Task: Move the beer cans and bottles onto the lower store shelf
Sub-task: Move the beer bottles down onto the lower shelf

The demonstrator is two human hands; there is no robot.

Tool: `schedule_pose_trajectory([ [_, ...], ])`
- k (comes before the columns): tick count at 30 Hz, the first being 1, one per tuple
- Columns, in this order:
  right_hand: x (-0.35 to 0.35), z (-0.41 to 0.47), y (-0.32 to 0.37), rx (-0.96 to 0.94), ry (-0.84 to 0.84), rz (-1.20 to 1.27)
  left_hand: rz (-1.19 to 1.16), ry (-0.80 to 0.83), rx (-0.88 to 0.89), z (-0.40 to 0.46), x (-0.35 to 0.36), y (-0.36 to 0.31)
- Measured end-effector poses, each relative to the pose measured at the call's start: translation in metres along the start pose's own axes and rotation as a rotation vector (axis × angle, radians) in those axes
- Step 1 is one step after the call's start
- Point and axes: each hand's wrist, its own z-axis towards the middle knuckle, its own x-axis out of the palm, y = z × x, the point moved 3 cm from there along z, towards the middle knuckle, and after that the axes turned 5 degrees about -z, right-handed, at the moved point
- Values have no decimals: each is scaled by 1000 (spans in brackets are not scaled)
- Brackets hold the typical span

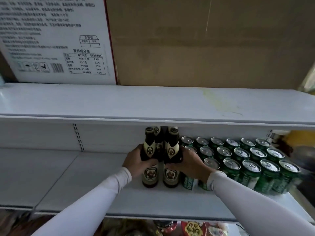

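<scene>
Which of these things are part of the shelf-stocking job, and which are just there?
Part of the job:
beer bottles
green cans
lower shelf
left hand
right hand

Just there:
white printed carton
brown cardboard box
red packets below

- A white metal upper shelf board spans the view from 9 to 3 o'clock, its top faintly stained yellow-green toward 2 o'clock.
- At 11 o'clock on it stands a white printed carton with a nutrition table and barcode.
- Just beside that, from 12 to 2 o'clock, is a plain brown cardboard box.
- A white slotted upright strip runs down the back panel at 9 o'clock.
- At 6 o'clock, red packaged goods sit below in dim light.
</scene>
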Motion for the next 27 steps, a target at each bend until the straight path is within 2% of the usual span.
schedule_pose_trajectory([
  [8,-2,24,-17,52,-14,-45,-13,9,75,24,17,2],
  [27,-1,42,-20,93,-98,-69,37,-16,76,58,24,11],
])
